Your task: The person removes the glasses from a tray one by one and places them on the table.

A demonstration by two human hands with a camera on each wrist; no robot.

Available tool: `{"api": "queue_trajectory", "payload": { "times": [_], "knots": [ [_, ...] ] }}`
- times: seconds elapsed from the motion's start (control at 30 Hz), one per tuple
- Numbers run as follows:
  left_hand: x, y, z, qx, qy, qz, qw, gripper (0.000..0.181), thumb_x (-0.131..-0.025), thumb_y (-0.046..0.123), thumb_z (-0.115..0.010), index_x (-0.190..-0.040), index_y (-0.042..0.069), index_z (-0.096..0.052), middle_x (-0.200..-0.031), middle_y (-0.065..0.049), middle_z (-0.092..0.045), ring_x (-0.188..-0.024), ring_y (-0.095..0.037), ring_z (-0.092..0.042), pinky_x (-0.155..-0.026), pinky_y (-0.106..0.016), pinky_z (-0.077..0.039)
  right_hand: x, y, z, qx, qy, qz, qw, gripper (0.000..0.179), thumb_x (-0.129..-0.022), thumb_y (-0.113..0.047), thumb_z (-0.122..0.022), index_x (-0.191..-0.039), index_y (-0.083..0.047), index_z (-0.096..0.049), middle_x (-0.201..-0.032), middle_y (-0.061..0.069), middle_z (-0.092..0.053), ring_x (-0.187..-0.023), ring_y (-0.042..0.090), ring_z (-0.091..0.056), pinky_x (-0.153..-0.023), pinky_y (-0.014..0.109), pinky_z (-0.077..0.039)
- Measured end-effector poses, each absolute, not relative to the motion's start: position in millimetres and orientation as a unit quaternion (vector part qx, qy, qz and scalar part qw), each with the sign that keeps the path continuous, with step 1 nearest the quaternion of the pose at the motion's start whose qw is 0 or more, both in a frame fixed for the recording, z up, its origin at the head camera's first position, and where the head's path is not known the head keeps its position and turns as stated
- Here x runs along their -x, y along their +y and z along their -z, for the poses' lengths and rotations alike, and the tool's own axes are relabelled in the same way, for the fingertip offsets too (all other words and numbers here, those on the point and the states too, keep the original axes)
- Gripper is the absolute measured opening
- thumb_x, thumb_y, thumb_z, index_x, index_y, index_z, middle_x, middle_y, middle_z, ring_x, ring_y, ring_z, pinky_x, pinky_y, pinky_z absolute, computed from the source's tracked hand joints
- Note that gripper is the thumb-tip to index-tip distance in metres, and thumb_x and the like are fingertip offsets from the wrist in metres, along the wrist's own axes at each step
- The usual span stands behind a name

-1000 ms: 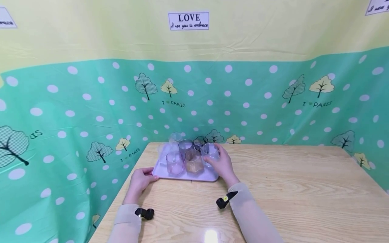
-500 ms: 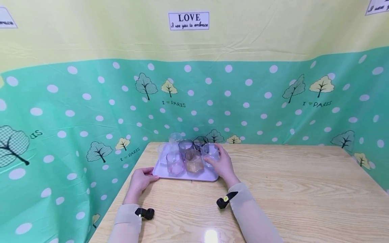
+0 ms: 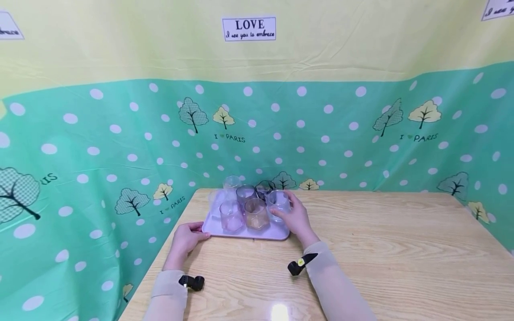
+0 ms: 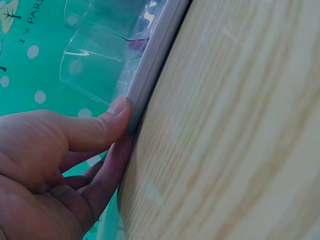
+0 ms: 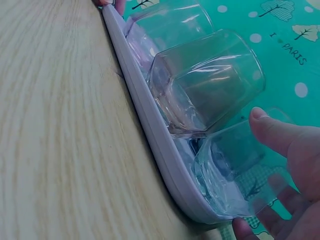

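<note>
A pale lilac tray (image 3: 268, 233) lies on the table, loaded with several glasses. My left hand (image 3: 185, 240) pinches its near left corner; in the left wrist view the thumb (image 4: 112, 120) is on the rim and the fingers come from below. At the tray's right end, my right hand (image 3: 297, 219) holds a clear glass (image 3: 278, 201), thumb on the near side and fingers round the far side. Beside that glass stand an amber glass (image 3: 257, 217) and a pinkish glass (image 3: 231, 218). Behind them are a dark purple glass (image 3: 246, 194), a blackish glass (image 3: 264, 189) and more clear ones.
The wooden table (image 3: 385, 249) stretches to the right and toward the front. A green and yellow patterned curtain (image 3: 329, 125) hangs right behind the table's back edge and along its left side. Both forearms wear a black wrist camera (image 3: 296, 267) over pale sleeves.
Very little differs. The right hand and forearm have shifted slightly to the right; the left hand keeps its hold on the tray corner.
</note>
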State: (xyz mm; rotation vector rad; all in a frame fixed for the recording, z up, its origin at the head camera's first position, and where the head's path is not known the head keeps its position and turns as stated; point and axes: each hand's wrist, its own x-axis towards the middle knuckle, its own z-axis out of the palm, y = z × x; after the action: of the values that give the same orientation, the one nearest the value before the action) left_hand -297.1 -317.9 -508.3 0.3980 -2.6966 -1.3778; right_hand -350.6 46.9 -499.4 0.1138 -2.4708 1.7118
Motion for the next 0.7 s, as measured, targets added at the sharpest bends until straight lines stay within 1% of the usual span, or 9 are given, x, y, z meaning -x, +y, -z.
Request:
{"api": "queue_trajectory", "payload": {
  "times": [0.23,0.47,0.63,0.7],
  "knots": [
    [297.4,-316.7,508.6,-0.137,-0.876,0.460,0.045,0.055,-0.085,0.005,-0.090,-0.135,-0.006,-0.069,-0.113,-0.017,-0.075,-0.096,-0.022,-0.068,-0.081,-0.028,-0.051,349.6,48.2,497.0,-0.035,-0.813,-0.578,0.063,0.090,-0.085,-0.028,-0.092,-0.162,-0.017,-0.046,-0.162,0.019,-0.047,-0.147,0.044,-0.045,-0.118,0.060,-0.037],
    [295.9,-317.6,509.8,-0.132,-0.874,0.466,0.044,0.055,-0.085,0.003,-0.089,-0.135,-0.008,-0.068,-0.111,-0.017,-0.075,-0.095,-0.021,-0.068,-0.081,-0.028,-0.051,349.9,50.0,495.0,-0.028,-0.796,-0.602,0.058,0.087,-0.085,-0.023,-0.093,-0.160,-0.013,-0.048,-0.160,0.021,-0.048,-0.145,0.045,-0.046,-0.118,0.058,-0.037],
    [296.7,-317.1,509.4,-0.131,-0.873,0.468,0.046,0.055,-0.086,0.002,-0.089,-0.135,-0.009,-0.068,-0.110,-0.017,-0.075,-0.094,-0.021,-0.068,-0.080,-0.028,-0.051,352.8,56.8,491.2,-0.013,-0.773,-0.632,0.051,0.088,-0.086,-0.020,-0.091,-0.161,-0.016,-0.047,-0.159,0.021,-0.048,-0.146,0.044,-0.045,-0.118,0.056,-0.038],
    [297.1,-317.0,509.5,-0.130,-0.873,0.467,0.046,0.055,-0.086,0.002,-0.089,-0.135,-0.009,-0.068,-0.110,-0.017,-0.075,-0.094,-0.021,-0.068,-0.080,-0.028,-0.050,354.6,62.1,489.5,-0.013,-0.767,-0.639,0.055,0.088,-0.086,-0.019,-0.091,-0.162,-0.015,-0.045,-0.160,0.021,-0.047,-0.146,0.044,-0.044,-0.118,0.056,-0.039]
  ]
}}
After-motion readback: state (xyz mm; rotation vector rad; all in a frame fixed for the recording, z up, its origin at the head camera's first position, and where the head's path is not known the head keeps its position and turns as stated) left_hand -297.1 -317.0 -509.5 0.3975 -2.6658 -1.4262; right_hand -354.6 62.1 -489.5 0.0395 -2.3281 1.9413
